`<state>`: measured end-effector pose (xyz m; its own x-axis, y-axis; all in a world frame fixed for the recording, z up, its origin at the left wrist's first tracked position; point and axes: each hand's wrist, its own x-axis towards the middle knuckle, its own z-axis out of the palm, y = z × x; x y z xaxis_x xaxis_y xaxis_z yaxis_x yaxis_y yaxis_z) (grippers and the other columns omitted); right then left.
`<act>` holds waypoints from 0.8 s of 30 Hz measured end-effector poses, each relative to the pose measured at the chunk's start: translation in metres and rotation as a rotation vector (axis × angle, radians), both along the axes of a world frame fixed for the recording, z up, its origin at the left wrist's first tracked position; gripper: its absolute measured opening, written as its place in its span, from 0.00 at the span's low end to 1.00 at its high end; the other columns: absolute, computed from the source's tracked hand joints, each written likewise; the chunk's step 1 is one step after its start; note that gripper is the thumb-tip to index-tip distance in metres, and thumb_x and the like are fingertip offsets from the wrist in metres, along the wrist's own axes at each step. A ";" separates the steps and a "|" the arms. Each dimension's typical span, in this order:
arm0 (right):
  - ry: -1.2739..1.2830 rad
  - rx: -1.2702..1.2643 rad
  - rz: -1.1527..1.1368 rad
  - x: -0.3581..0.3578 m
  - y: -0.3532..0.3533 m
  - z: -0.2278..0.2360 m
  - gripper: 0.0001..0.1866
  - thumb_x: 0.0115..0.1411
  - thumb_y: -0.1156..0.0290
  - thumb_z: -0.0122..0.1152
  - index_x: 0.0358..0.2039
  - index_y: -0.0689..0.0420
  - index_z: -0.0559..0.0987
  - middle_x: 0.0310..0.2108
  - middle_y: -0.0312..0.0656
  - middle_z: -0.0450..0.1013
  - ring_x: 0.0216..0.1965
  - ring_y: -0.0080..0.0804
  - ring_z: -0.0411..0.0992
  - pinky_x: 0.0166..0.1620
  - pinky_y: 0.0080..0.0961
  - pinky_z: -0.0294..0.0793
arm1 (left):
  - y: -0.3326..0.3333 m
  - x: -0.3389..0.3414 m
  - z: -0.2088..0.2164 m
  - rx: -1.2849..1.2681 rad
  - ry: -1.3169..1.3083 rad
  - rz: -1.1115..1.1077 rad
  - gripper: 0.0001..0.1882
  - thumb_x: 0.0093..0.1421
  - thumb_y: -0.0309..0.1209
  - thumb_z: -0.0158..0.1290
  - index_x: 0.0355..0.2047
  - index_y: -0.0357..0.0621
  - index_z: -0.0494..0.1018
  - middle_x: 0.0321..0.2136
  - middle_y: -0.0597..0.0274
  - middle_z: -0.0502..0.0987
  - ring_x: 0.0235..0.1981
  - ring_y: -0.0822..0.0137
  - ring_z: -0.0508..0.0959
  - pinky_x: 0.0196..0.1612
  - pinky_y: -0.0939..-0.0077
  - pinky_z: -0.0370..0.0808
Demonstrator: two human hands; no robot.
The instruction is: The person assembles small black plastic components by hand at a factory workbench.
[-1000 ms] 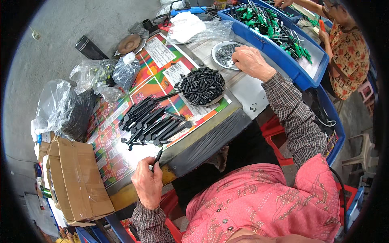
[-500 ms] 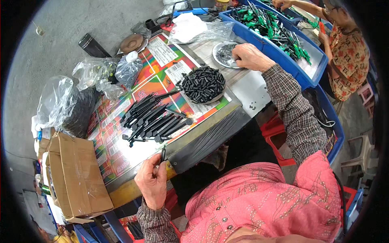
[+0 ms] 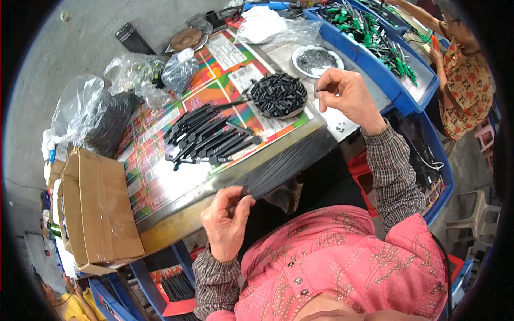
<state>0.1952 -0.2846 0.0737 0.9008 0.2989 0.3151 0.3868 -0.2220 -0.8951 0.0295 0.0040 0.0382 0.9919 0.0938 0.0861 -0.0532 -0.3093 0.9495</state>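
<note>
My left hand (image 3: 227,220) is above the table's front edge, pinching a small black plastic piece (image 3: 244,191) between thumb and fingertips. My right hand (image 3: 349,99) hovers right of the heap of short black plastic pieces (image 3: 277,93), its thumb and forefinger pressed together. A tiny dark bit shows at those fingertips, too small to name. Just beyond is a white plate (image 3: 295,64) with many thin metal pins (image 3: 316,58). Long black plastic parts with rounded ends (image 3: 214,140) lie in a pile on the table, left of the heap.
A cardboard box (image 3: 110,203) stands at the table's left corner, with filled plastic bags (image 3: 93,115) behind it. Blue bins (image 3: 369,72) with green and black parts line the right. A co-worker (image 3: 466,80) sits beyond them. A red stool (image 3: 364,171) is below the table's right side.
My right hand has left the pin plate and come nearer, toward my left hand. The left hand has moved right and slightly up, still holding its black piece. The view has shifted a little.
</note>
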 end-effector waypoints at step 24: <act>0.585 0.527 0.430 -0.101 0.097 -0.015 0.04 0.60 0.79 0.57 0.34 0.67 0.75 0.30 0.41 0.74 0.26 0.24 0.75 0.31 0.18 0.77 | -0.022 -0.020 -0.016 -0.225 -0.055 -0.005 0.06 0.55 0.21 0.61 0.32 0.34 0.75 0.22 0.69 0.76 0.24 0.81 0.71 0.28 0.86 0.69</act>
